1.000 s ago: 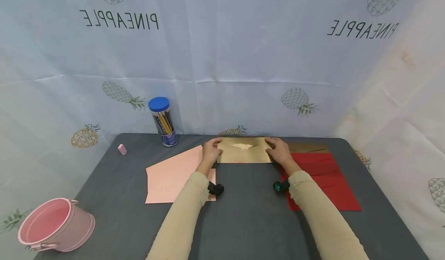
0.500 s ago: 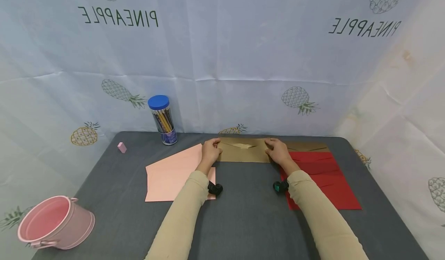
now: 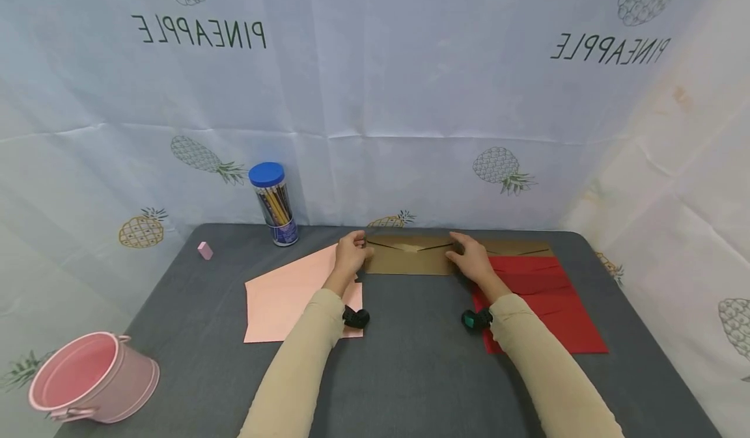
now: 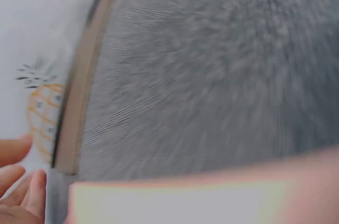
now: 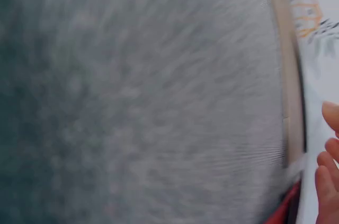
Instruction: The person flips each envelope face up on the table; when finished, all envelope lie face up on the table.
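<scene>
While a pink bucket (image 3: 131, 389) stands nearest, well left of the brown envelope (image 3: 408, 265), pink paper (image 3: 281, 308) and red paper (image 3: 545, 295) lie on its near left and near right. The left hand (image 3: 350, 256) is at the envelope's left end and the right hand (image 3: 471, 260) at its right; both have relaxed fingers parted from the thumb, holding nothing. The envelope lies between them along the table's far edge; another brown piece (image 3: 521, 248) is to its right, the join hidden. Setting it straight probably calls for lifting both hands off evenly, so neither thumb drags a corner, and smoothing any raised flap. Beyond its left end stands a pencil jar (image 3: 275, 204); behind it hangs a curtain (image 3: 375, 99).
</scene>
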`<state>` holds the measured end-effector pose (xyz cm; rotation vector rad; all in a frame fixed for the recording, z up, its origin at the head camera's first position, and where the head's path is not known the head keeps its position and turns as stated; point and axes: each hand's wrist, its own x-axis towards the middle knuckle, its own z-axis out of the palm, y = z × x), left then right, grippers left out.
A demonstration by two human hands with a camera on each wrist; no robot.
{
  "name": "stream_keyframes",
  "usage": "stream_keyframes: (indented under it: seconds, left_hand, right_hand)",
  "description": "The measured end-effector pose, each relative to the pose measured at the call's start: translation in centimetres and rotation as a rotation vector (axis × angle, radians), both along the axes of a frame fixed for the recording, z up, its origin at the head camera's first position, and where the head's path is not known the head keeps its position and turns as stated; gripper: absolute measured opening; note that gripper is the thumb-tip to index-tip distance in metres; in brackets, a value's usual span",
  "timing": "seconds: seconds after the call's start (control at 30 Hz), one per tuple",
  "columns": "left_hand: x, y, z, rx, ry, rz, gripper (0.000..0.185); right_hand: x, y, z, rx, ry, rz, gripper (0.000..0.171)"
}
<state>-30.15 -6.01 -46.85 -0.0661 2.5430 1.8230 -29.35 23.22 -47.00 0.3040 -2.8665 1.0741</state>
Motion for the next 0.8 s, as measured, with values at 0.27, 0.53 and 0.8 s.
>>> stream_keyframes:
  seconds: [0.27, 0.53, 0.8]
  left_hand:
    - [2.9, -6.1, 1.1, 0.09, 0.029, -0.171, 0.053]
    - [8.6, -14.3, 1.8, -0.099, 0.003, -0.143, 0.053]
    - [12.1, -18.0, 1.2, -0.212, 0.042, -0.059, 0.051]
  right_hand:
    - [2.9, -0.5, 1.3, -0.334, -0.104, 0.106, 0.064]
    - [6.8, -4.8, 0.8, -0.522, -0.174, 0.258, 0.064]
    - [9.5, -9.9, -0.2, -0.552, -0.262, 0.403, 0.066]
